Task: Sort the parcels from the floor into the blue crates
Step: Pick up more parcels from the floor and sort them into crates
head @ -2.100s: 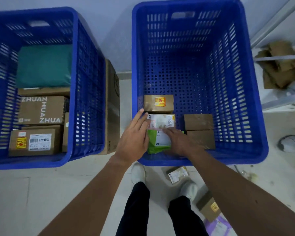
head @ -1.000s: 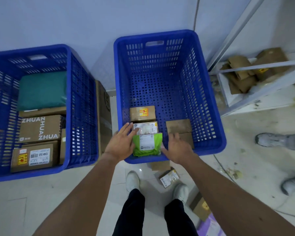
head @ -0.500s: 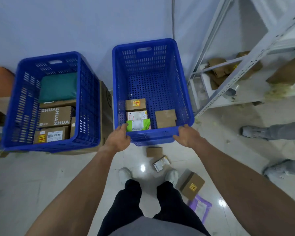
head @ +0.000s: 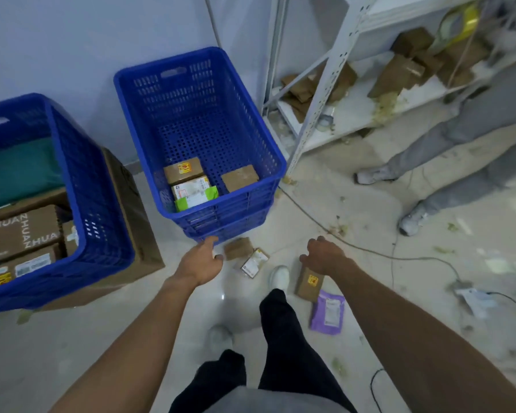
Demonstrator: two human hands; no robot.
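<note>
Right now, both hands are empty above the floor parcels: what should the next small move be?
Probably lower the right hand onto the brown box just beneath it and grip it. That box lies on the floor, not in the blue crate, and that open hand is nearest it.

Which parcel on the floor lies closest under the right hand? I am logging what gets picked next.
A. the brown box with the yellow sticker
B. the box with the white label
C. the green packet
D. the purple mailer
A: the right hand hangs open directly over the brown box with the yellow sticker; the purple mailer lies nearer the person's feet.
</note>
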